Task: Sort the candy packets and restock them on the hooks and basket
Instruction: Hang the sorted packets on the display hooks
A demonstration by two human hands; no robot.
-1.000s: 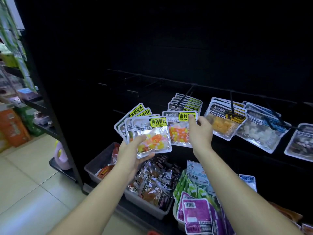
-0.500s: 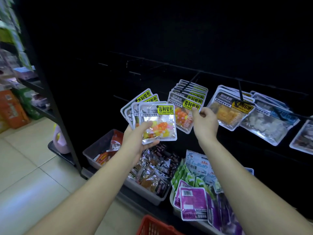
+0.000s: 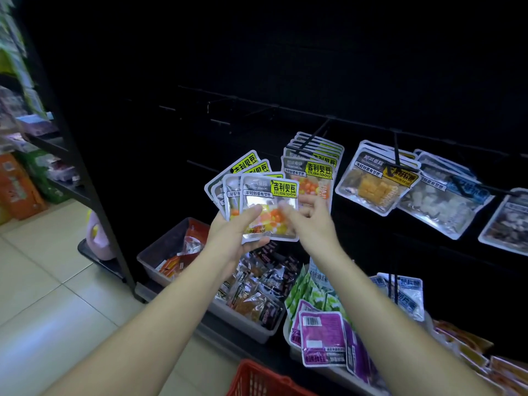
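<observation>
The left grip (image 3: 237,235) holds a fan of packets (image 3: 243,178) of jelly beans, with the thumb across the front. I think they are spread like this so that each one can be taken off alone. The right grip (image 3: 311,215) pinches the right edge of the front packet (image 3: 270,195), thumb before and fingers behind, though it is a little blurred. This looks like the separating of one packet, to bring it to the hook (image 3: 313,138) just behind, where the hanging packets (image 3: 314,170) are of the same kind.

The hooks stand out from a black back panel (image 3: 285,67). To the right hang yellow candy packets (image 3: 374,187). Below them a grey bin (image 3: 160,247) holds small dark packets, and beside it are purple packets (image 3: 323,335). A red basket (image 3: 257,378) shows at the bottom edge. The floor (image 3: 43,281) has pale tiles.
</observation>
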